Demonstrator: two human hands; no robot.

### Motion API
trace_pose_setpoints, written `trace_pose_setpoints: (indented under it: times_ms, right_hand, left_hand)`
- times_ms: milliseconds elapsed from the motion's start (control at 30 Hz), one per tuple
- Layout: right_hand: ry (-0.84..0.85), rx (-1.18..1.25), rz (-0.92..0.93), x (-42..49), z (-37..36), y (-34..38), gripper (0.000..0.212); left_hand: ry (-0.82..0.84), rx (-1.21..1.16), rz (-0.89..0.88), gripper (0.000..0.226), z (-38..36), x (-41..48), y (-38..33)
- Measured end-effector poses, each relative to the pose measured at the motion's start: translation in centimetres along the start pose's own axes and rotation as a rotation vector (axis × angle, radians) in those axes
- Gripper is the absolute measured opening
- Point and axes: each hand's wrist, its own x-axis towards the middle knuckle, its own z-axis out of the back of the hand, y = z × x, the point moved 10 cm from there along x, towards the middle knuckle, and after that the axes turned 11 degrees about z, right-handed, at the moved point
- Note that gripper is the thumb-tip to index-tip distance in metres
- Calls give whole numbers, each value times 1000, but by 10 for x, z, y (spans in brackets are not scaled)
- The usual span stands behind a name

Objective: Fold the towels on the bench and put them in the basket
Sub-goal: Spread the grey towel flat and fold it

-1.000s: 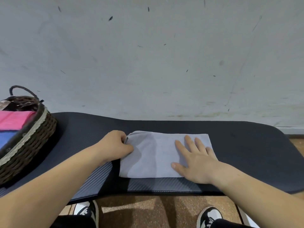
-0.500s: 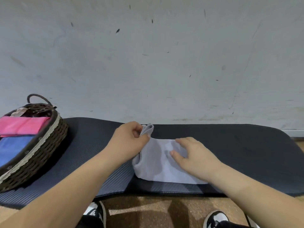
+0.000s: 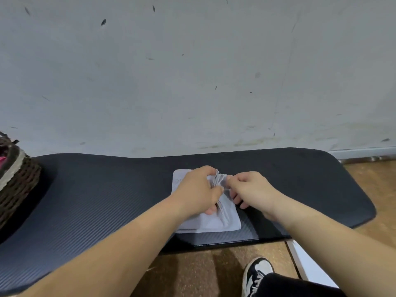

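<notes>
Here, squarish towel point(image 3: 214, 224) on ribbed bench point(image 3: 107, 200).

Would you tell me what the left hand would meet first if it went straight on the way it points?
Most likely the right hand, just ahead of the left hand over the folded grey towel; depth is unclear.

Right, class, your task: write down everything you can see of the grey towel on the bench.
The towel is pale grey, soft-looking cloth, part-folded into a rough rectangle. It lies on the dark ribbed bench near its front edge. Its visible corners lie flat, and a ridge of stacked layers is lifted in the middle. The left hand grips that ridge, curled round it; the right hand pinches its far end. Nothing else touches it.
</notes>
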Motion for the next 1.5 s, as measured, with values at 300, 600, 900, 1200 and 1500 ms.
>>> trace_pose_setpoints:
  times_ms: [300, 600, 900, 1200, 1500]
  right_hand:
    - [-35, -95, 39, 9, -13, 4, 33]
    - [-49, -280, 58, 9, -5, 2, 28]
    - [-87, -727, 518, 0, -9, 53, 65]
    - [325, -844, 276, -2, -26, 9, 107]
    - [370, -906, 211, -4, -27, 7, 127]
  left_hand:
    - [-206, 471, -275, 33, 29, -20, -16]
    - [-40, 794, -303, 72, 20, -24, 23]
    - [-105, 940, -333, 75, -1, -25, 46]
    - [-438, 816, -273, 61, 62, -31, 34]
    - [-338, 676, 26, 39, 58, -24, 47]
